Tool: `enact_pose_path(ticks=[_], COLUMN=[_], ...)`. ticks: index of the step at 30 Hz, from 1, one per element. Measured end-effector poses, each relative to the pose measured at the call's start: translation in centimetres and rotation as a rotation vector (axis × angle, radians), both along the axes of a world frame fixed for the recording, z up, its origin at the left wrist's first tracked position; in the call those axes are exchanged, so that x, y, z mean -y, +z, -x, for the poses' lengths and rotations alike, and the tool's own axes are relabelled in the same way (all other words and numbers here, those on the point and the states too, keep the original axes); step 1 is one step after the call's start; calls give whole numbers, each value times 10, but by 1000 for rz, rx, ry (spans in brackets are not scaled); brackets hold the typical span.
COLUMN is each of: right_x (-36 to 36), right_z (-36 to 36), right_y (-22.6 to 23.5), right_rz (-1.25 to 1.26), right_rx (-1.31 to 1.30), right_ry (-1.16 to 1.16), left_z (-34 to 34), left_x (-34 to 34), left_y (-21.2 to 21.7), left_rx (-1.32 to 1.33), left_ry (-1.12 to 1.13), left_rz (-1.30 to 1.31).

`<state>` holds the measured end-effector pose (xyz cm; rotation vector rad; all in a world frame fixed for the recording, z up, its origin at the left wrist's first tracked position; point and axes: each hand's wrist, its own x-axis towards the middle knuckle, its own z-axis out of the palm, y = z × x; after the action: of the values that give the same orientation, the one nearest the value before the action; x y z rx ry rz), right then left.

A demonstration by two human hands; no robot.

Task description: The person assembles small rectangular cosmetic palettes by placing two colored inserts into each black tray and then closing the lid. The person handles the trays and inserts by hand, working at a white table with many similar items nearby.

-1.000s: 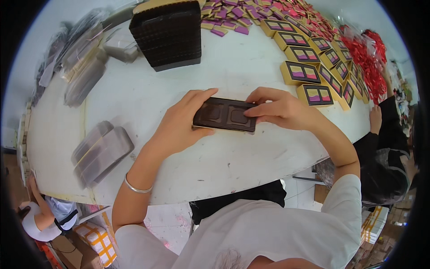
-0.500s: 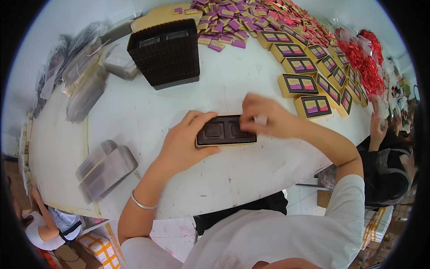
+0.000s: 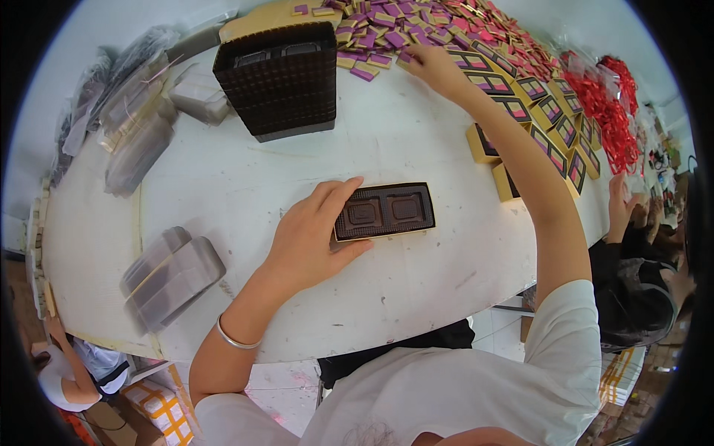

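My left hand (image 3: 305, 234) grips the left end of a shallow gold-edged box (image 3: 384, 235), thumb along the near side and fingers along the far side. In the box sits a dark brown plastic tray (image 3: 384, 209) with two hollows, both without pieces. My right arm stretches to the far side of the table, where my right hand (image 3: 435, 68) pinches a small flat purple-and-gold wrapped piece (image 3: 405, 64) at the near edge of the pile (image 3: 387, 30). Its fingertips are partly hidden.
Filled gold boxes (image 3: 550, 111) stand in rows at the far right, partly behind my right arm. A tall stack of dark trays (image 3: 279, 89) stands at the far left. Clear plastic lids (image 3: 175, 275) lie at left, red ribbons (image 3: 617, 119) at far right. Other people sit at both sides.
My right hand has moved from the tray in the box up to the pile at the far side. My left hand still holds the box, which has shifted slightly right and tilted.
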<state>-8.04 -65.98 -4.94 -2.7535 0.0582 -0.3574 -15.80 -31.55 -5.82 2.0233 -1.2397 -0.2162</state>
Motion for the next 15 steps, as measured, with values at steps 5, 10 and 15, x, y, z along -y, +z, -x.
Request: enact_pose_path(ticks=[5, 10, 15], right_x=[-50, -113, -139], right_z=[74, 139, 152], right_y=[32, 44, 30], right_rz=[-1118, -1129, -769], right_rx=[-169, -278, -253], right_ry=[130, 156, 266], left_z=[2, 6, 8], left_x=[-1, 3, 3], left_y=[-6, -4, -10], left_rx=[-12, -1, 90], left_ry=[47, 86, 127], left_rz=[23, 0, 38])
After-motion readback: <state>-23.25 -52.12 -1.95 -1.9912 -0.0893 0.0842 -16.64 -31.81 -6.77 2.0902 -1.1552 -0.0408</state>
